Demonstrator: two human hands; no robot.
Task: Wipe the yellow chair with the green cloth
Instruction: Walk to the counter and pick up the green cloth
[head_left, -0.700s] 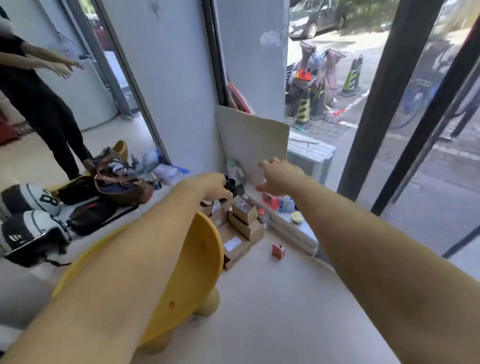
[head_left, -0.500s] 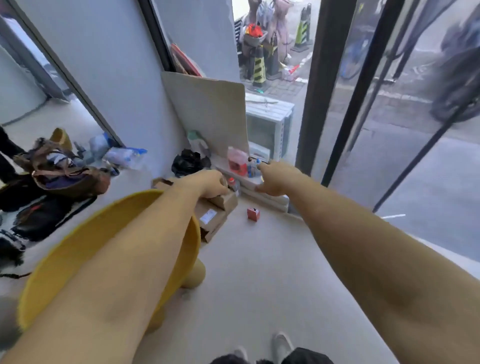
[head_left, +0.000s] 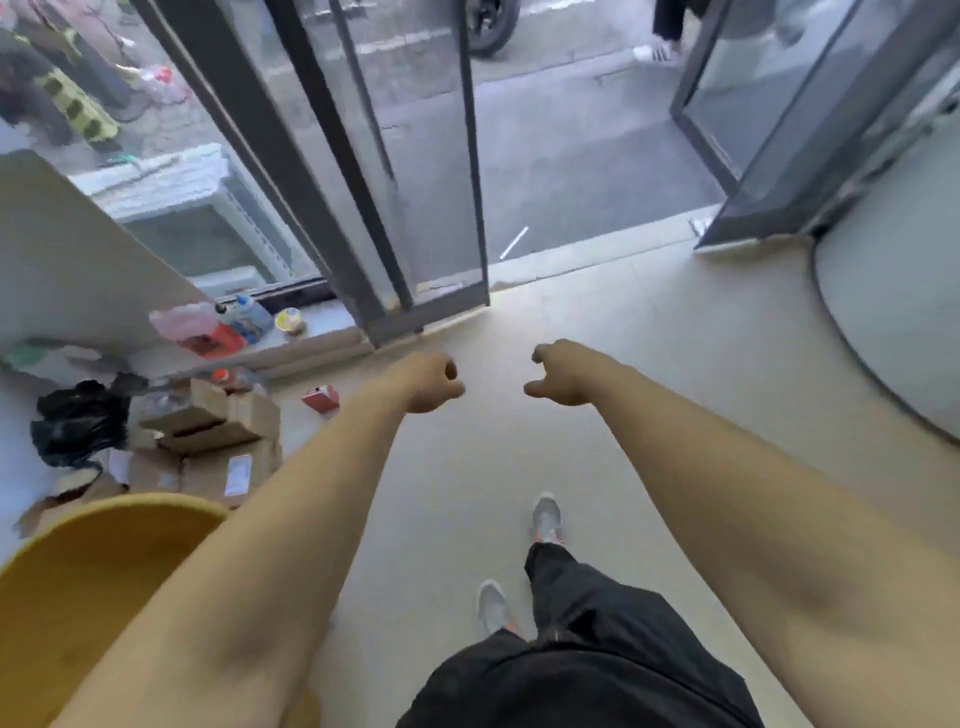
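The yellow chair shows as a round yellow seat at the lower left, partly behind my left forearm. Both arms stretch forward over the bare floor. My left hand is curled into a loose fist with nothing in it. My right hand is also loosely curled and holds nothing. The two hands hang side by side, well to the right of the chair and apart from it. No green cloth is in view.
Cardboard boxes and a black bag lie left of the chair. A small red box sits on the floor. Bottles stand on a low ledge. Glass door frames rise ahead; a doorway opens beyond. My feet are below.
The view has swung right and down, away from the wall corner toward the doorway. The chair slid to the lower left. Both hands stayed out front, curled and empty.
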